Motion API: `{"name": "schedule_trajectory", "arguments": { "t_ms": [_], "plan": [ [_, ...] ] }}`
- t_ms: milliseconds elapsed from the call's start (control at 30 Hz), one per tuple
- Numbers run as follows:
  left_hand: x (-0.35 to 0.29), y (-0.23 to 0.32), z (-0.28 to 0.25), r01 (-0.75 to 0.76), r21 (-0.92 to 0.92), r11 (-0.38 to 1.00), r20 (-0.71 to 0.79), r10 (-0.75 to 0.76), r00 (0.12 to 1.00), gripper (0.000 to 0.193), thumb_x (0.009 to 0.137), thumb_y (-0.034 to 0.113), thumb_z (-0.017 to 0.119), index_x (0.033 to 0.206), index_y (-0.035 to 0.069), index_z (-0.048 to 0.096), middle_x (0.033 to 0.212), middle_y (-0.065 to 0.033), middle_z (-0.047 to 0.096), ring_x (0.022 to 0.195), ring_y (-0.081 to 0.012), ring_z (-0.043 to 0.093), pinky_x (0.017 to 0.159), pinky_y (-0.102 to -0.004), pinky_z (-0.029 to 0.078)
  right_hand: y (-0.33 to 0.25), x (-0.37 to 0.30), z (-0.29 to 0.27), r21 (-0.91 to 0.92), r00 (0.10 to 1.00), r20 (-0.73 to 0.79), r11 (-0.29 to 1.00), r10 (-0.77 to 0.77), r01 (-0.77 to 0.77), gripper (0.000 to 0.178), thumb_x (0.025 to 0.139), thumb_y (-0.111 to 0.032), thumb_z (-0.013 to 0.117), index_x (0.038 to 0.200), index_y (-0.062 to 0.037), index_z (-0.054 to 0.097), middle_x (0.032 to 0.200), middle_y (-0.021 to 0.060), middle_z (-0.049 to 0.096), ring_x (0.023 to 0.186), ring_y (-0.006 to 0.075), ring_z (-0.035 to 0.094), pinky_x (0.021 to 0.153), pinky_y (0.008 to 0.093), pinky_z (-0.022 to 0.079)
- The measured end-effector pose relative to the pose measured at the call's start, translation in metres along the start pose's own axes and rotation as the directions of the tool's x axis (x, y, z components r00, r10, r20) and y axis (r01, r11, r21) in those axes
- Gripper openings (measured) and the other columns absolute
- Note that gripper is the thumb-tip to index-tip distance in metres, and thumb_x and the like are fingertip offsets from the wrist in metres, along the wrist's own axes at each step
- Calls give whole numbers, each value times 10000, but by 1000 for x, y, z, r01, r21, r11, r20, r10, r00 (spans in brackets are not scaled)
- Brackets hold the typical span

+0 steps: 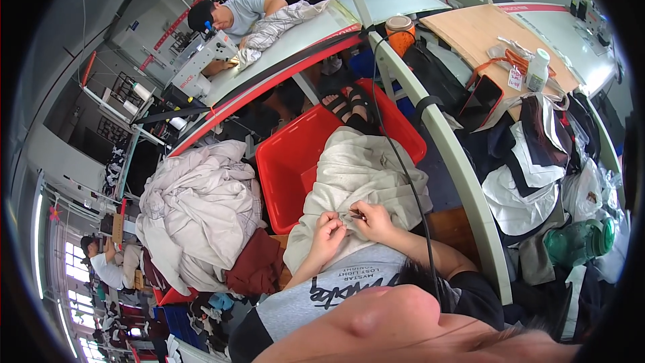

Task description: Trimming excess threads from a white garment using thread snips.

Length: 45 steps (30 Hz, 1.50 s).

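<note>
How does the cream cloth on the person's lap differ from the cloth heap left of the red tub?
The cream cloth drapes over the lap, while the cloth heap is bunched into a mound. The cloth heap looks bulkier than the cream cloth. The left hand and right hand are at the cream cloth; neither touches the cloth heap. Both are pale and wrinkled.
</note>
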<state>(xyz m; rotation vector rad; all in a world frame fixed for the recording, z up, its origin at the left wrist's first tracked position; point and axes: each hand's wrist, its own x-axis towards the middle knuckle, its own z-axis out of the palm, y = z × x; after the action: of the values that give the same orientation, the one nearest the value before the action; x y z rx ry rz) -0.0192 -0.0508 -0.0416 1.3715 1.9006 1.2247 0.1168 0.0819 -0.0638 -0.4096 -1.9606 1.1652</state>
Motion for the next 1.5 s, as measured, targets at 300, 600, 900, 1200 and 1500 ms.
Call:
{"name": "schedule_trajectory", "arguments": {
  "t_ms": [300,600,900,1200,1500],
  "plan": [
    [-1,-3,1,-39,14,999,-21,39,999,97,857,77,672,872,-2,616,1088,-90,508,1059,-240,476,923,-324,399,-1,-1,1,30,1000,-6,1000,5,-5,158,768,-20,655,922,-48,628,751,127,649,638,296,654,567,365,497],
    [3,2,3,-50,38,998,-19,51,999,93,852,72,679,850,-1,621,1068,-87,506,1044,-238,483,900,-324,415,2,-1,2,48,999,29,998,41,-42,174,769,-26,662,942,-42,640,787,128,670,667,278,670,595,351,518],
    [1,-4,5,-41,0,999,-28,41,999,85,857,77,679,851,1,640,1062,-83,508,1043,-235,481,912,-323,407,3,-2,2,28,998,54,999,45,-46,165,781,-60,675,943,-43,646,792,130,671,671,278,671,596,355,520],
    [0,-4,6,-11,-15,1000,-53,10,999,144,884,139,691,857,5,646,1055,-82,517,1040,-228,480,914,-316,398,4,-2,3,32,997,47,998,56,-57,158,785,-65,669,939,-37,643,781,138,664,667,290,666,593,364,515],
    [1,-13,9,-25,-61,998,-125,17,992,220,840,157,752,909,38,580,1005,-80,546,955,-207,516,851,-315,424,5,-2,2,30,996,67,997,63,-65,164,774,-67,661,934,-34,640,772,147,654,668,301,658,595,375,510]
  ]
}}
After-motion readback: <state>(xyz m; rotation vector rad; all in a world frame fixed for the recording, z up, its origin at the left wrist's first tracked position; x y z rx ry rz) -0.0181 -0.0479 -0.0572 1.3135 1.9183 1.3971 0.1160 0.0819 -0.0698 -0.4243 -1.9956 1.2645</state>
